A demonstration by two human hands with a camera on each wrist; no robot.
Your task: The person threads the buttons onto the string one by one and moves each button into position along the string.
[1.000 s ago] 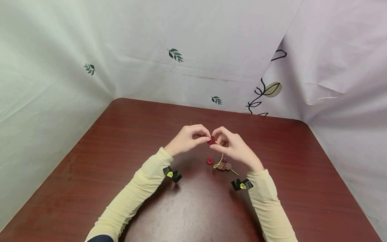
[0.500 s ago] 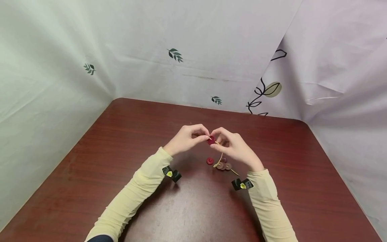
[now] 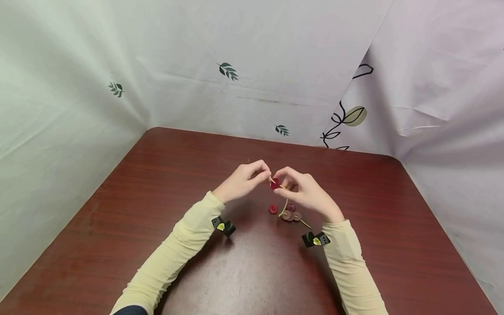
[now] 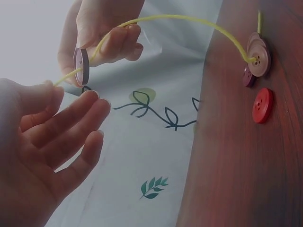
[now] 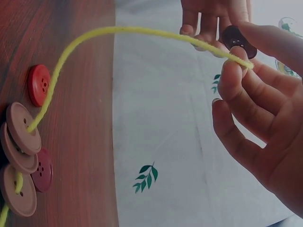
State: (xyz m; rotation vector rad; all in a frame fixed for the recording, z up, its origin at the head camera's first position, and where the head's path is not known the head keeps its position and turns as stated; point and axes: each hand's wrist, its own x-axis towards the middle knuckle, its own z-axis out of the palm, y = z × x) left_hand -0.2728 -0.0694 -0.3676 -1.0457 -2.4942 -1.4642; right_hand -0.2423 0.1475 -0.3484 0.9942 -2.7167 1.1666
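Note:
My right hand (image 3: 309, 192) pinches a dark red button (image 3: 274, 183) by its edge, between thumb and index finger. A yellow string (image 4: 175, 17) runs through a hole in this button. On the near side, my left hand (image 3: 241, 183) pinches the string's short end between thumb and index finger, a little apart from the button. In the left wrist view its other fingers spread loosely. From the button the string arcs down to several brownish-pink buttons (image 5: 23, 130) threaded on it, lying on the table.
A loose bright red button (image 3: 273, 209) and a purple button (image 3: 291, 207) lie beside the threaded ones on the dark red wooden table (image 3: 177, 162). White cloth (image 3: 177, 87) with leaf prints hangs behind the table and at its sides.
My left hand has drawn slightly up and left, away from the button, pinching the string end. More string shows between hand and button. The right hand keeps its hold, almost still.

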